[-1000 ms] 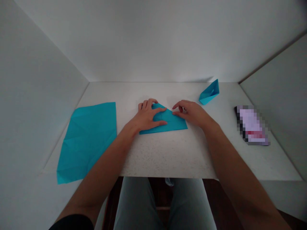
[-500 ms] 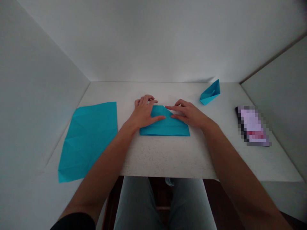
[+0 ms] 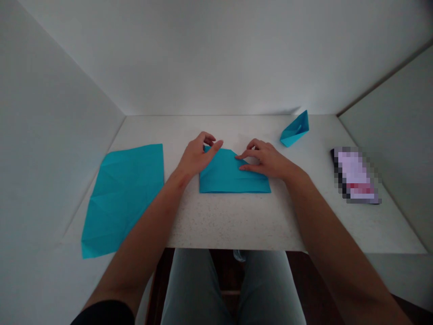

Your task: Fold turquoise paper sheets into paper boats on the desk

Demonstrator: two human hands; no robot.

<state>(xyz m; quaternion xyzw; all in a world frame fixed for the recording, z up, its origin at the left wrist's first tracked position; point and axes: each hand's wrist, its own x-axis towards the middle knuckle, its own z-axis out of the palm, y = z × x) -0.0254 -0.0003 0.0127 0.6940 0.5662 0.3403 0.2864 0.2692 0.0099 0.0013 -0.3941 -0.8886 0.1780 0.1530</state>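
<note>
A partly folded turquoise paper (image 3: 230,178) lies flat on the white table (image 3: 237,216), straight ahead of me. My left hand (image 3: 196,155) sits at its upper left corner, thumb and curled fingers pinching that corner. My right hand (image 3: 265,160) presses on the paper's upper right part, index finger stretched along a slanted fold, other fingers bent.
A flat turquoise sheet (image 3: 123,196) lies at the left, overhanging the table's front edge. A folded turquoise paper boat (image 3: 295,128) stands at the back right. A blurred phone-like object (image 3: 355,176) lies at the right. White walls close in the table on three sides.
The folded paper has turned square to the table edge and shifted slightly right. My left hand lifted off the paper's face to pinch its upper left corner; my right hand stayed on the right fold.
</note>
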